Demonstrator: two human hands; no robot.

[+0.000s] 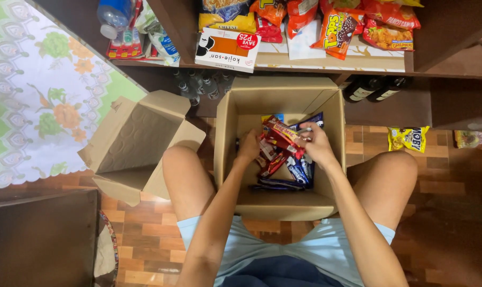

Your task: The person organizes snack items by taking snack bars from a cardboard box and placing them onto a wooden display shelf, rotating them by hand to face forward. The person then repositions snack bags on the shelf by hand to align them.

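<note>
In the head view, both hands reach into the open cardboard box (334, 114) at frame centre. The left hand (248, 148) is curled on the red and blue snack packets (283, 159); the right hand (316, 143) pinches the upper end of a red packet (280, 129), its long axis slanting from upper left to lower right. An empty box (140, 143) lies left.

— What sits where?
— Open box (235, 114) dead centre between the knees, snack packets (283, 154) in it; empty box (132, 146) at nine o'clock
— And beyond?
— Shelf (331, 62) at twelve o'clock, loose packet (408, 138) on the floor at three
</note>
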